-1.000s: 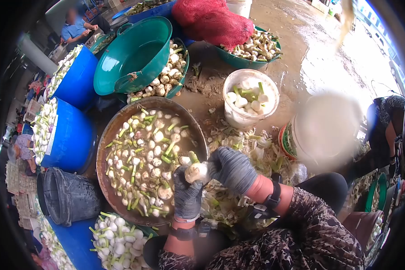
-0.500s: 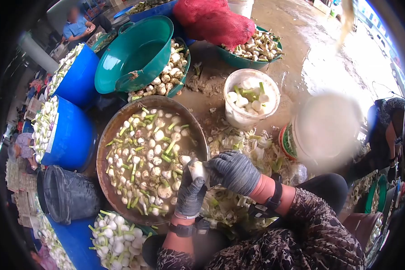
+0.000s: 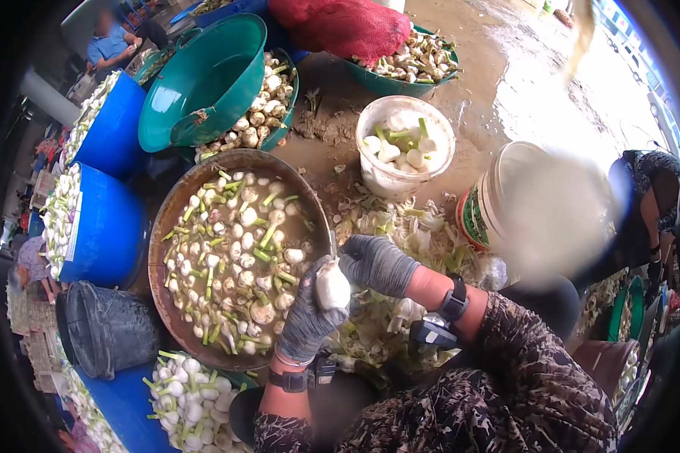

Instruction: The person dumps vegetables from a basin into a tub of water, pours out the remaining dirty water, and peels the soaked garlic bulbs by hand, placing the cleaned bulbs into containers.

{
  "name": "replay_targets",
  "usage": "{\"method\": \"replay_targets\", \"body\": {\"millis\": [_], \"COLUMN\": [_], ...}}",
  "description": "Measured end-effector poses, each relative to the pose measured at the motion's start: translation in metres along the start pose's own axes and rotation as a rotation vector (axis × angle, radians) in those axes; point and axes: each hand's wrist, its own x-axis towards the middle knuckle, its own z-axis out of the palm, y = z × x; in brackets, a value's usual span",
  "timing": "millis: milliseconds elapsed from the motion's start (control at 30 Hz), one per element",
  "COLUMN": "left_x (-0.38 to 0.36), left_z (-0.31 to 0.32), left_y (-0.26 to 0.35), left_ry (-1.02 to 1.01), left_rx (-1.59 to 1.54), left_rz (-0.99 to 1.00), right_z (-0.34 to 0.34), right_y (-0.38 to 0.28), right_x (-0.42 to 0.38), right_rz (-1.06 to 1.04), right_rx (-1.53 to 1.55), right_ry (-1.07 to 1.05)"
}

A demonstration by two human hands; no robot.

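My left hand (image 3: pixel 310 315), in a grey glove, grips a peeled white garlic bulb (image 3: pixel 332 285) near the tub's right rim. My right hand (image 3: pixel 378 264), gloved too, is closed just above and right of the bulb. What its curled fingers hold is hidden; a thin pale strip shows beside them. Left of my hands stands a wide round tub (image 3: pixel 159 279) of murky water, with many garlic bulbs (image 3: pixel 261 264) with cut green stems floating in it. Leafy peelings (image 3: pixel 400 226) lie in a heap beyond and below my right hand.
A white bucket (image 3: pixel 404 177) with trimmed bulbs stands ahead. More garlic fills blue bins (image 3: pixel 106 219) at left and a pile (image 3: pixel 193 400) at lower left. A black bucket (image 3: pixel 117 328), green basins (image 3: pixel 204 83) and a red sack (image 3: pixel 340 30) surround the tub. Other people sit nearby.
My left hand has turned the bulb, so its smooth white side now faces up. My right hand has shifted slightly off the bulb. The whole view has moved a little.
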Motion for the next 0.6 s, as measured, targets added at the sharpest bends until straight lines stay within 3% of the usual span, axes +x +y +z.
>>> {"method": "replay_targets", "body": {"millis": [33,100,167,233,267,300,367,400,433,500,533,567,600], "left_x": [-0.001,-0.001,0.006,0.006,0.006,0.006,0.009,0.012,0.012,0.011,0.010,0.010,0.010], "left_z": [-0.001,-0.005,-0.006,-0.005,-0.006,-0.002,0.007,0.007,0.007,0.005,0.001,-0.001,-0.001], "left_y": [-0.001,-0.006,-0.006,-0.002,-0.003,-0.001,0.005,0.001,-0.001,-0.005,-0.011,-0.015,-0.017], "left_ry": [0.008,0.073,0.057,0.037,0.073,0.073,0.088,0.071,0.070,0.124,0.116,0.115,0.129], "left_rx": [0.001,-0.024,0.031,0.031,0.121,0.120,0.342,0.483,0.483,0.528,0.557,0.557,0.476], "left_rz": [0.000,-0.055,0.011,-0.092,-0.286,-0.295,-0.129,0.099,0.099,0.287,0.336,0.338,0.262], "right_z": [-0.003,-0.008,-0.006,-0.009,-0.004,0.002,0.010,0.009,0.006,-0.001,-0.003,-0.003,-0.003], "right_y": [0.002,0.006,0.006,-0.007,-0.006,-0.002,0.012,0.016,0.020,0.023,0.022,0.020,0.016], "right_x": [-0.001,-0.004,-0.008,-0.017,-0.017,-0.017,-0.015,-0.011,-0.012,-0.013,-0.015,-0.016,-0.018], "right_rz": [-0.003,-0.104,-0.091,-0.241,-0.406,-0.399,-0.146,-0.031,-0.029,0.114,-0.033,-0.035,-0.069], "right_rx": [-0.001,0.368,0.469,-0.051,-0.239,-0.233,-0.036,0.086,0.086,0.437,0.400,0.399,0.174], "right_ry": [-0.007,-0.076,-0.160,-0.131,-0.011,-0.015,0.143,0.139,0.141,-0.162,-0.266,-0.264,-0.232]}}
